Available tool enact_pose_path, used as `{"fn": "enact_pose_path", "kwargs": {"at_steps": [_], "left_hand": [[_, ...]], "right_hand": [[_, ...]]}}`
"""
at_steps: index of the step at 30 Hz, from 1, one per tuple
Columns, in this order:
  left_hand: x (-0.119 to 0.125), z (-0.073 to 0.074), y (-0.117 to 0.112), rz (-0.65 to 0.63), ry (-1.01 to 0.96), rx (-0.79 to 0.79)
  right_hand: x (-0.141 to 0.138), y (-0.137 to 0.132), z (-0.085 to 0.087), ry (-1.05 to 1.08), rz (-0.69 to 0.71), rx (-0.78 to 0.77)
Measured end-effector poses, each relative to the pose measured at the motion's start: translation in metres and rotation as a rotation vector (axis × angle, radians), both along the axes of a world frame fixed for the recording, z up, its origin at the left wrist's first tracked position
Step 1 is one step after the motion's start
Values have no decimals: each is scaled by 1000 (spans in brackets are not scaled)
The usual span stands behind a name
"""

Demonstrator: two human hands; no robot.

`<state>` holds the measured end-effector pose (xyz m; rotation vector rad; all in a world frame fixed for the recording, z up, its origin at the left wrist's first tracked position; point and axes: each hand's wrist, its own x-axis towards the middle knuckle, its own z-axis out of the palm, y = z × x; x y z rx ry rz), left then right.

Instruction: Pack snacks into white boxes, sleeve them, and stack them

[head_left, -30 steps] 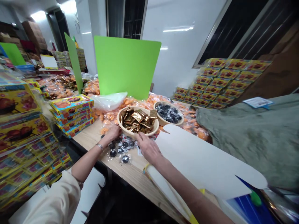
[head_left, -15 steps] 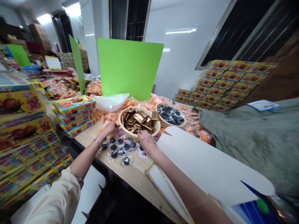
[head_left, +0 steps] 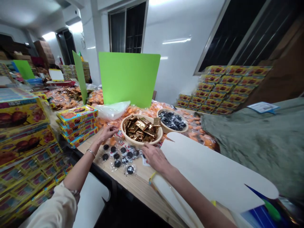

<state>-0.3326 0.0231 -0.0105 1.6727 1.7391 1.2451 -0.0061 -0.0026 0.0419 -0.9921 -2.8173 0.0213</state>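
Observation:
A round cream bowl (head_left: 123, 129) full of gold foil packets (head_left: 142, 124) stands on the table. Just left of it, my left hand (head_left: 108, 132) hovers over orange packets with its fingers loosely stretched and nothing visible in them. My right hand (head_left: 155, 156) is at the bowl's near rim, fingers extended; whether the fingertips touch the rim I cannot tell. Between my hands lie several black round pieces (head_left: 117, 163) in clear wrappers, with small printed sachets (head_left: 145, 161) partly under my right hand.
A second bowl (head_left: 163, 125) holds wrapped black pieces. Orange packets (head_left: 190, 122) spread behind the bowls, below a green panel (head_left: 129, 79). Yellow boxes (head_left: 77, 125) are stacked at left. An open white carton flap (head_left: 213, 171) covers the right side; green-grey cloth (head_left: 247, 139) lies beyond.
My view has tilted up a little, so the table sits lower. My left hand has opened its fingers and lifted slightly; my right hand has drawn slightly back from the bowl.

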Motion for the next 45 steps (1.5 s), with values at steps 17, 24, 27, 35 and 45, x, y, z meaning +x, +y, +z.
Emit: {"fn": "enact_pose_path", "kwargs": {"at_steps": [17, 24, 27, 35, 45], "left_hand": [[78, 51, -63, -24, 14, 67], [244, 37, -64, -854, 440, 3], [279, 7, -49, -981, 691, -27], [238, 37, -56, -971, 509, 49], [129, 50, 68, 37, 798, -232]], "right_hand": [[110, -50, 7, 265, -118, -6], [146, -89, -26, 365, -430, -273], [140, -112, -47, 311, -461, -433], [165, -130, -84, 312, -382, -453], [171, -126, -85, 364, -399, -389]]}}
